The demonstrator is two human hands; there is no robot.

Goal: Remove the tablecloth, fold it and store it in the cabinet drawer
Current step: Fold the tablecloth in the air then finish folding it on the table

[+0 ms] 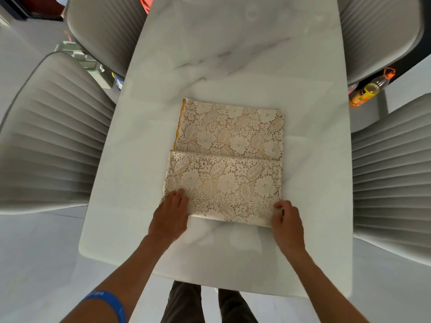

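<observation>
1. Counter (233, 54): white marble w/ grey veins, runs near to far down the middle of the scene.
2. Chairs: four grey ribbed ones, two per side – near left (51, 136), far left (105, 26), far right (377, 31), near right (394, 173), all pulled close to the counter edges.
3. Tablecloth (228, 159): cream floral lace, folded to a rough rectangle, flat on the counter's near half, approx centred. A near layer overlaps the far one along a crosswise fold line; yellow trim shows on the far-left edge.
4. Hands: left hand (171, 216) lies on the near-left corner of the cloth, fingers mostly straight, pressing it flat. Right hand (288, 221) at the near-right corner, fingers curled, pinching the cloth edge.
5. Blue wristband (109, 304) on the left forearm, near edge of view.
6. Bottle (370, 89) w/ orange-yellow drink, on the floor far right, beyond the counter.
</observation>
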